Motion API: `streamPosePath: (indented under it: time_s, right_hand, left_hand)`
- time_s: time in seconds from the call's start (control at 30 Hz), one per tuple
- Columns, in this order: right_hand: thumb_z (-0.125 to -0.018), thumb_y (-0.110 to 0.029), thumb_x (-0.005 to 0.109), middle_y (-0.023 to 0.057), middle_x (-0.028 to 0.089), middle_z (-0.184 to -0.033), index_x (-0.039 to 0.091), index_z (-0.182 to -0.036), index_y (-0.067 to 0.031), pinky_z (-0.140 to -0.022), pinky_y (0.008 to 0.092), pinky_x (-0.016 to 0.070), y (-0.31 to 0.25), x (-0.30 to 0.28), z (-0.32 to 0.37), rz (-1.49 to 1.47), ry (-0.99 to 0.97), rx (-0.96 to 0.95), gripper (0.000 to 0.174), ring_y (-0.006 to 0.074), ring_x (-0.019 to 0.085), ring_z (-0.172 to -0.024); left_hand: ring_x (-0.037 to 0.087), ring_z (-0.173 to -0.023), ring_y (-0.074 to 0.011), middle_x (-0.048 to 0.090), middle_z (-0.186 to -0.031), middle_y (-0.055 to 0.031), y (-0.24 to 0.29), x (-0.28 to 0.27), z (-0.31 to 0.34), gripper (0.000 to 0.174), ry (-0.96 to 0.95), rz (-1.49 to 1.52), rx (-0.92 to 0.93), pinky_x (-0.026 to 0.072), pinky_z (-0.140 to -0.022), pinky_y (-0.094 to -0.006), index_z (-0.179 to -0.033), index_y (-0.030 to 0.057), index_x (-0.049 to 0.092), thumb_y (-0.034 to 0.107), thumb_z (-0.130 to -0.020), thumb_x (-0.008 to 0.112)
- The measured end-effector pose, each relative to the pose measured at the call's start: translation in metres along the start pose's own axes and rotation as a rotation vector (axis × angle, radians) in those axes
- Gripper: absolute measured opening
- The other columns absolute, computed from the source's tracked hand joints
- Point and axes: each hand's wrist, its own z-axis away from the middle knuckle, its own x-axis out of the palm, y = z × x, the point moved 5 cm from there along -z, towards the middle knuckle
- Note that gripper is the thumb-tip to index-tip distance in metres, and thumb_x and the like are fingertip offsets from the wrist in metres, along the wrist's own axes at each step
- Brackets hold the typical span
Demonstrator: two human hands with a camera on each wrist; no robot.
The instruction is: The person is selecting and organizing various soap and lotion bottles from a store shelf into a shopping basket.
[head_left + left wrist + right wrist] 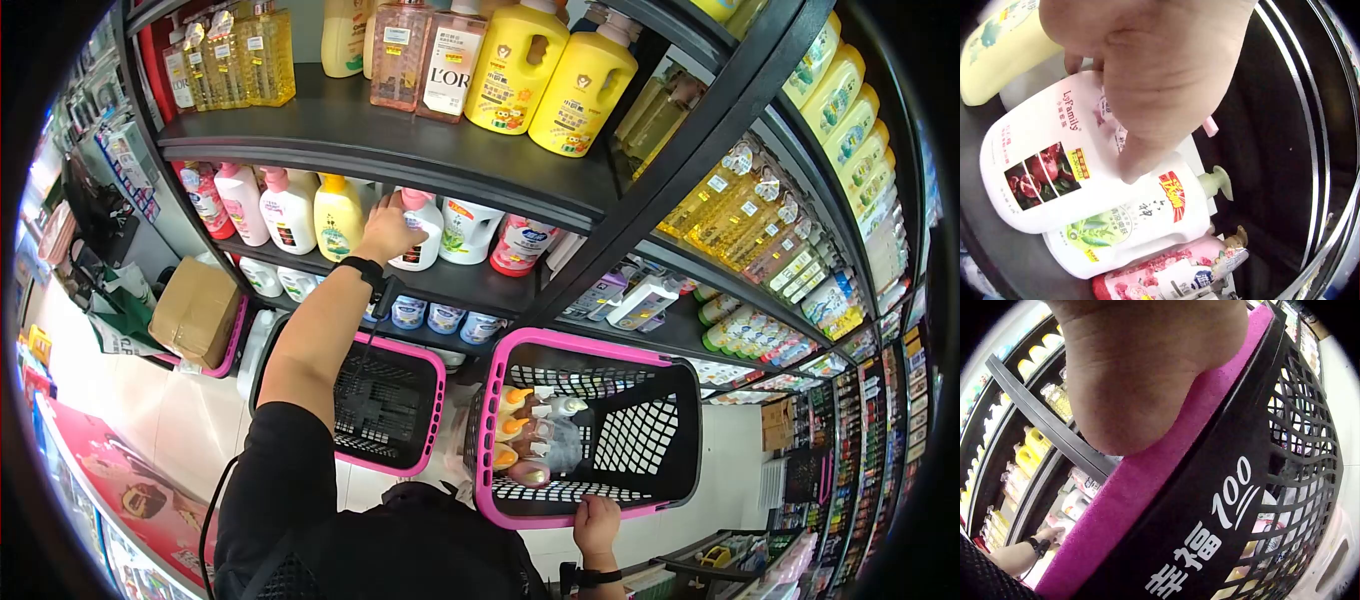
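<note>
On the middle shelf, my left hand [392, 232] grips the upper part of a white bottle [1035, 156] with a pomegranate picture and red LyFamily lettering. In the left wrist view the thumb lies across its front, and the other fingers are mostly hidden. Right beside it stand a white pump bottle [1129, 225] with a green leaf label and a pink floral bottle [1169, 269]. My right hand [597, 522] holds the pink rim of a black shopping basket [640, 361]. Inside that basket lie several bottles [530, 430], some with orange tops.
A second black basket [437, 400] with a pink rim stands below the left arm. Yellow jugs [515, 65] line the upper shelf [400, 140]. At the left, a cardboard box [197, 310] sits on another pink-rimmed basket. A black shelf post [690, 150] divides the shelving.
</note>
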Motion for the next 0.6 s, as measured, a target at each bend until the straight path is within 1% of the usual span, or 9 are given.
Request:
streamPosePath:
  time_s: [0.1,0.17,0.2,0.3,0.33,0.43,0.53,0.6]
  right_hand:
    - [-0.083,-0.007,0.063,0.0125,0.067,-0.080,0.067,-0.084,-0.0055,-0.073,0.0476,0.0467,0.005,0.004,0.003,0.000,0.004,0.004,0.005,0.0357,0.062,-0.078]
    - [-0.082,-0.008,0.063,0.0120,0.065,-0.078,0.066,-0.084,-0.0065,-0.072,0.0477,0.0453,0.007,0.007,0.005,0.006,0.029,0.000,0.004,0.0351,0.061,-0.077]
    - [-0.082,-0.009,0.064,0.0118,0.064,-0.077,0.066,-0.084,-0.0071,-0.071,0.0478,0.0446,0.008,0.008,0.006,0.008,0.042,-0.003,0.003,0.0348,0.061,-0.076]
    - [-0.083,-0.010,0.064,0.0119,0.064,-0.076,0.066,-0.081,-0.0073,-0.071,0.0479,0.0446,0.008,0.008,0.007,0.042,0.052,0.010,0.004,0.0351,0.060,-0.076]
    - [-0.083,-0.011,0.063,0.0117,0.064,-0.077,0.065,-0.080,-0.0077,-0.071,0.0483,0.0445,0.007,0.008,0.006,0.035,0.054,0.014,0.005,0.0352,0.060,-0.076]
    - [-0.084,-0.011,0.063,0.0118,0.065,-0.077,0.066,-0.080,-0.0077,-0.071,0.0487,0.0446,0.011,0.011,0.007,0.042,0.044,0.019,0.005,0.0354,0.060,-0.076]
    - [-0.084,-0.011,0.063,0.0114,0.065,-0.076,0.066,-0.080,-0.0079,-0.071,0.0482,0.0453,0.011,0.011,0.007,0.047,0.024,0.034,0.006,0.0350,0.061,-0.076]
    - [-0.084,-0.012,0.063,0.0113,0.065,-0.076,0.065,-0.080,-0.0079,-0.072,0.0481,0.0456,0.010,0.011,0.006,0.051,0.030,0.033,0.006,0.0348,0.061,-0.076]
  left_hand:
    - [0.046,-0.133,-0.0403,0.051,-0.139,-0.0222,0.001,-0.006,-0.002,0.093,-0.034,0.050,0.042,0.0392,-0.112,-0.0451,-0.141,-0.0006,0.045,0.033,-0.065,0.087]
    - [0.046,-0.133,-0.0407,0.051,-0.138,-0.0227,0.000,-0.010,0.002,0.094,-0.049,0.083,0.076,0.0403,-0.111,-0.0454,-0.141,-0.0009,0.045,0.032,-0.064,0.088]
    - [0.047,-0.131,-0.0418,0.050,-0.137,-0.0239,0.000,-0.010,0.003,0.096,-0.039,0.068,0.090,0.0415,-0.110,-0.0461,-0.142,-0.0010,0.043,0.031,-0.064,0.089]
    - [0.046,-0.131,-0.0426,0.046,-0.139,-0.0248,0.000,-0.006,0.007,0.099,-0.012,0.034,0.101,0.0410,-0.111,-0.0455,-0.143,-0.0006,0.040,0.033,-0.063,0.089]
    - [0.046,-0.132,-0.0430,0.042,-0.141,-0.0249,-0.002,-0.004,0.010,0.101,-0.017,0.040,0.096,0.0404,-0.112,-0.0446,-0.144,0.0005,0.039,0.034,-0.064,0.089]
    - [0.044,-0.133,-0.0424,0.040,-0.141,-0.0229,0.005,-0.013,0.023,0.100,-0.074,0.121,0.041,0.0396,-0.113,-0.0431,-0.143,0.0011,0.040,0.033,-0.063,0.090]
    - [0.047,-0.132,-0.0412,0.044,-0.141,-0.0230,0.005,-0.014,0.029,0.097,-0.013,0.115,0.076,0.0408,-0.112,-0.0423,-0.142,0.0006,0.042,0.030,-0.063,0.090]
    - [0.049,-0.130,-0.0402,0.049,-0.138,-0.0235,0.001,-0.010,0.025,0.095,-0.065,0.241,0.041,0.0418,-0.111,-0.0418,-0.141,0.0005,0.043,0.028,-0.063,0.090]
